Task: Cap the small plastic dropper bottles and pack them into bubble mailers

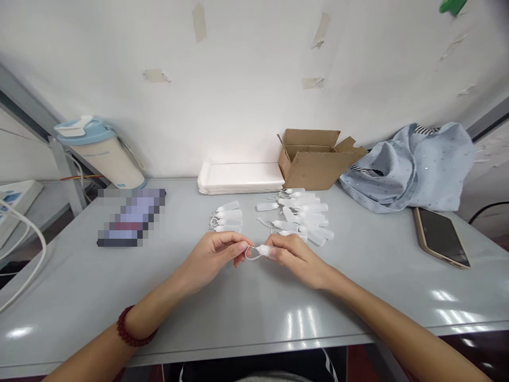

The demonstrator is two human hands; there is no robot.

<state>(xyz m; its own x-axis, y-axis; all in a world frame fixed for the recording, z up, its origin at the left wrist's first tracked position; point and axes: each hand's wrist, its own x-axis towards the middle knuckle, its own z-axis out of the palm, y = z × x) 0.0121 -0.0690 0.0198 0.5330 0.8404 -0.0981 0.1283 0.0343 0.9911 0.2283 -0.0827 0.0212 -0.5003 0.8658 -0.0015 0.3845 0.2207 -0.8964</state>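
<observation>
Between my hands is a small translucent squeeze bottle (263, 250) with a thin metal needle tip and a white looped strap. My right hand (296, 257) is closed around its body, tip pointing left. My left hand (222, 253) pinches the far end of the strap at the needle; the fingertips hide the cap there. Just beyond my left hand, several similar bottles (229, 215) lie in a neat row. Past my right hand spreads a loose pile of such bottles (308, 215), some with needles and straps showing.
Behind the bottles are a stack of white trays (242, 178) and an open cardboard box (312, 167). At left stand a tumbler (107, 156) and a blurred phone-like object (133, 217). At right lie a blue cloth bag (413, 170) and a phone (442, 236).
</observation>
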